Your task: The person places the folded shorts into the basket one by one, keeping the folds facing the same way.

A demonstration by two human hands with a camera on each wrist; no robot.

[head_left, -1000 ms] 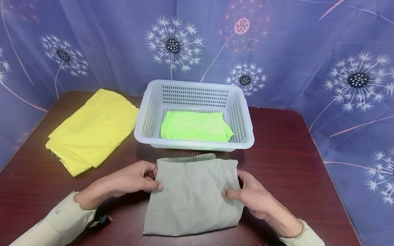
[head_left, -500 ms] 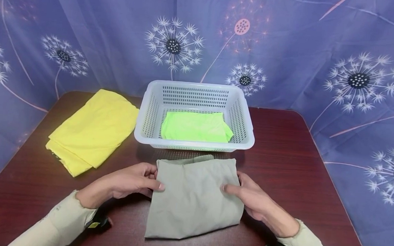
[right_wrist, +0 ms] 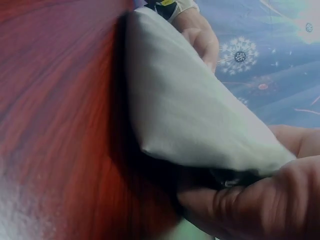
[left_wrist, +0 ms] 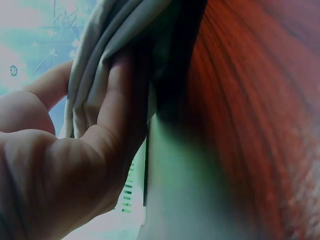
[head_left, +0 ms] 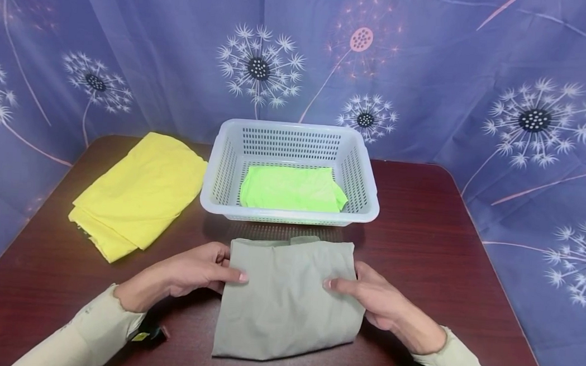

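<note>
A folded grey-green garment [head_left: 285,305] is held between both hands, in front of the basket. My left hand [head_left: 199,269] pinches its left edge, thumb on top and fingers beneath. In the left wrist view, several fabric layers [left_wrist: 95,75] lie between thumb and fingers. At the opposite edge, my right hand [head_left: 379,294] pinches the cloth the same way, thumb across the upper face. The right wrist view shows the garment's near side [right_wrist: 180,100] tilted close over the table. Most fingertips of both hands are hidden under the cloth.
Behind the garment stands a white perforated basket [head_left: 291,213] with a folded bright green cloth [head_left: 290,188] inside. A folded yellow cloth [head_left: 141,190] lies on the dark red table [head_left: 421,230] left of the basket. A blue dandelion-print curtain [head_left: 181,42] hangs around the back and sides.
Both hands keep their pinch on the garment. It has shifted slightly toward the person, its top edge now a little farther from the basket. The basket and other cloths have stayed put.
</note>
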